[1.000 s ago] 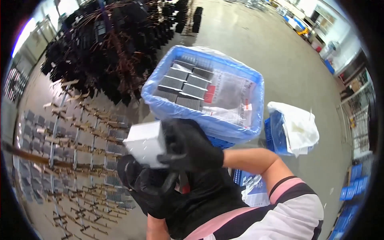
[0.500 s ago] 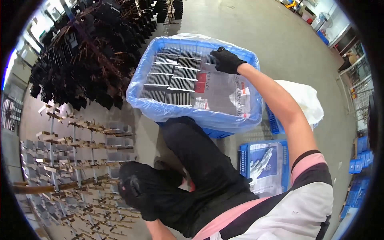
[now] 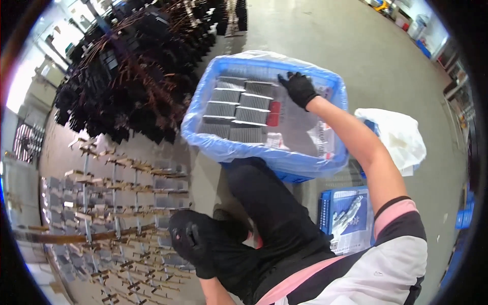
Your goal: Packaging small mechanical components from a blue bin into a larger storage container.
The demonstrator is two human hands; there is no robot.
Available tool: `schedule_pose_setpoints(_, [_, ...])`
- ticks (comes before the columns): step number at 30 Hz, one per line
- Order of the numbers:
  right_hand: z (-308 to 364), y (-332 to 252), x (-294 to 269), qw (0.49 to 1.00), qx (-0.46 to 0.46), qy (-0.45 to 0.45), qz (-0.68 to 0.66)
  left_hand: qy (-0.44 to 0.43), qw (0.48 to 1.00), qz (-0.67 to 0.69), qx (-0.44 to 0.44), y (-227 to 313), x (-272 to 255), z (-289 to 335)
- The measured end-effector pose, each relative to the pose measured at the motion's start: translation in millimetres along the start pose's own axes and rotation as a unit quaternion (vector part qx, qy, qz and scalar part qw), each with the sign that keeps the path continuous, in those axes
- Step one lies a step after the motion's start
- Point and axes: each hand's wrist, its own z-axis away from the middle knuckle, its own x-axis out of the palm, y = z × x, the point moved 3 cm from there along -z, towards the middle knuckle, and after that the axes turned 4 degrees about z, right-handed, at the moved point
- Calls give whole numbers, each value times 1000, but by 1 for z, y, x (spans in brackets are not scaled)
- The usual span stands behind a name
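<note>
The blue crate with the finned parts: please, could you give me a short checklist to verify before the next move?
1. Finned parts grouped on the left side of the crate: ok.
2. Plastic liner over the crate's rim: ok.
3. Printed sheet visible to the right of these parts: ok.
4. Right hand gloved: ok.
5. Right hand free of any part: cannot tell, its underside is hidden.
6. Left hand free of any part: cannot tell, black against black trousers.
</note>
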Motion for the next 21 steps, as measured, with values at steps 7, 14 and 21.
schedule_pose_setpoints(7, [10,-3,-13,1000,-1,-26,-9,11,999,35,-31,9,-13,-3])
schedule_pose_setpoints(14, [16,5,19,988,-45,73,-125,60,985,5,-162,-37,-47,54])
schedule_pose_setpoints(21, [27,-50,-149,948,-167,173,-210,75,847,135,-508,-99,-37,186])
